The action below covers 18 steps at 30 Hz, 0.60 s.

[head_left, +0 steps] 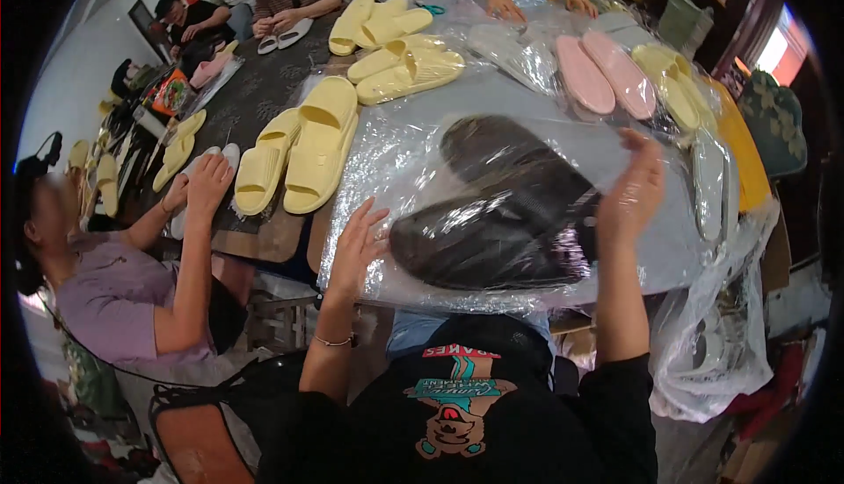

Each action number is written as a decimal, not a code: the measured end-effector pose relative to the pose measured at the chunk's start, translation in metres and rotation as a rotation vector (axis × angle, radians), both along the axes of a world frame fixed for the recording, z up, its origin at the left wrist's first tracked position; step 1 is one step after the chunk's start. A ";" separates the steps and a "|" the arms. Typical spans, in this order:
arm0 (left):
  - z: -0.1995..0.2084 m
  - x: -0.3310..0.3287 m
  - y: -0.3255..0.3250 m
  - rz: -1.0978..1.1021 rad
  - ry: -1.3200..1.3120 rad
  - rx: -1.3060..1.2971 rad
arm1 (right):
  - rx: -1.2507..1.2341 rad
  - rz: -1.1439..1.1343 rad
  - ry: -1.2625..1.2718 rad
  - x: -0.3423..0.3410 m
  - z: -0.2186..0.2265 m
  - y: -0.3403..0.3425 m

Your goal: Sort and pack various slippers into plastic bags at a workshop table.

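A pair of black slippers (492, 242) lies inside a clear plastic bag (413, 145) on the grey tabletop in front of me. The slippers look smeared, and glare on the film hides parts of them. At the left side of the bag, my left hand (359, 242) is open with its fingers spread. My right hand (631, 187) is by the slippers' right end, fingers apart and bent; I see nothing held in it. Whether either hand touches the film, I cannot tell. Just left of the bag rest larger yellow slippers (323, 145) and smaller yellow slippers (266, 163).
More yellow slippers (409, 71) and pink slippers (607, 75) lie farther back. A white plastic bag (712, 343) hangs at the table's right edge. On my left a person in a purple top (132, 295) handles white slippers; other people work across the table. A stool (274, 321) stands below.
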<state>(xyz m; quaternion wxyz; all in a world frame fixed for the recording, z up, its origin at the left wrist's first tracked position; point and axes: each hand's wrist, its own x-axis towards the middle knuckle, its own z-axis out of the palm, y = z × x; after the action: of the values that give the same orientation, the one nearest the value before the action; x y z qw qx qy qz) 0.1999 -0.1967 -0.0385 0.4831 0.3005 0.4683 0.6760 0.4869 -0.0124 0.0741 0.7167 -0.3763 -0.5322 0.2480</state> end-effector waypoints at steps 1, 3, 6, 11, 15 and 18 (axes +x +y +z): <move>-0.007 -0.005 0.001 0.005 0.127 -0.142 | 0.038 0.093 -0.103 -0.002 -0.028 0.003; -0.034 -0.022 0.000 -0.009 0.282 -0.367 | 0.065 0.084 -0.533 0.002 -0.064 0.009; -0.057 -0.026 -0.004 0.105 0.264 -0.327 | 0.073 -0.099 -0.659 0.018 -0.104 -0.009; -0.039 -0.023 0.001 0.072 0.308 -0.396 | 0.059 -0.376 -0.957 0.058 -0.132 -0.047; -0.035 -0.034 0.017 0.014 0.442 -0.470 | -0.083 0.190 -1.209 0.048 -0.114 -0.051; -0.034 -0.036 0.029 -0.079 0.851 -0.478 | 0.076 0.605 -1.252 0.013 -0.092 -0.031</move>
<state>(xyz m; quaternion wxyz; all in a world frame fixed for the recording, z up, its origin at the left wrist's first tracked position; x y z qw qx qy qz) 0.1643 -0.1678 -0.0720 0.3299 0.4482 0.7545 0.3478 0.4999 -0.0437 -0.0175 0.1869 -0.2584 -0.9352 0.1543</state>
